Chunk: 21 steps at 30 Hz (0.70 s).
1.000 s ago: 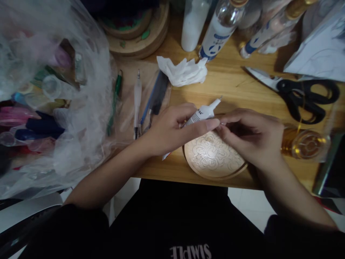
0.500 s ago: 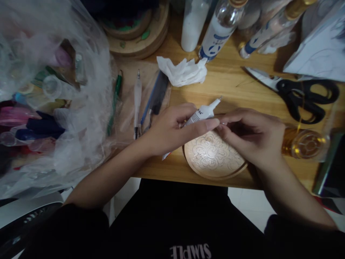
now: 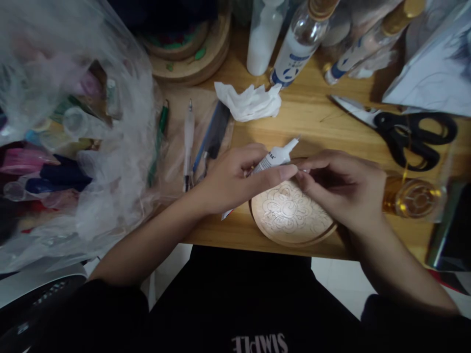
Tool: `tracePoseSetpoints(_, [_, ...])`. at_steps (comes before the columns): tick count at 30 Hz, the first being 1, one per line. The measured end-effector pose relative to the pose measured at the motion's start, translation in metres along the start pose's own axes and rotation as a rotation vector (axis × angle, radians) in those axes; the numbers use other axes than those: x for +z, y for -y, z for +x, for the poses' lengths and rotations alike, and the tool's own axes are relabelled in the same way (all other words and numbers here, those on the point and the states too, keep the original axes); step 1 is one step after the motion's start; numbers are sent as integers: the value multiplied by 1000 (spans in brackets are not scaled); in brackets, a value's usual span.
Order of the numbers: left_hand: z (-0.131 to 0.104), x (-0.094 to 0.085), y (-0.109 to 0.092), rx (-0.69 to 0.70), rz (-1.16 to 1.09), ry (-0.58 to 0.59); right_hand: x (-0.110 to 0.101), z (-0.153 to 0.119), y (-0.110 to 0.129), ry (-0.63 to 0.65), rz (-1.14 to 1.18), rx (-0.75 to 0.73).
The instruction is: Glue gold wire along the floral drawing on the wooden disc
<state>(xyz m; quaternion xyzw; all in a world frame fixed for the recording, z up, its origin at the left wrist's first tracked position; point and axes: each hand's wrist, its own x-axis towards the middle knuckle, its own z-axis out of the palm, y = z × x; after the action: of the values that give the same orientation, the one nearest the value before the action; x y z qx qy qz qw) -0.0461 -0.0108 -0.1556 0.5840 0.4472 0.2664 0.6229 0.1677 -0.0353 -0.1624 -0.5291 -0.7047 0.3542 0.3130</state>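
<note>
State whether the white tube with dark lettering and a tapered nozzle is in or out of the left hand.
In: the left hand grips the white tube, thumb across it, tapered nozzle sticking out.

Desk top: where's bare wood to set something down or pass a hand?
Main patch: bare wood between the crumpled tissue and the scissors; mind the thin strand by the blades. Smaller strip: along the front edge, left of the round patterned board. Crowded: left, with the plastic bag and pens; back, with bottles.
</note>
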Motion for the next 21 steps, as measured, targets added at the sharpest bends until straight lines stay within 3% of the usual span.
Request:
tracePoseSetpoints(6, [-1, 0, 2, -26, 5, 13, 0, 0, 1, -38, 39, 90])
tracePoseSetpoints(13, [-2, 2, 4, -126, -44, 48, -1, 3, -1, -58, 269, 177])
tracePoseSetpoints(21, [-5, 2, -4, -77, -57, -3, -8, 7, 0, -97, 469, 217])
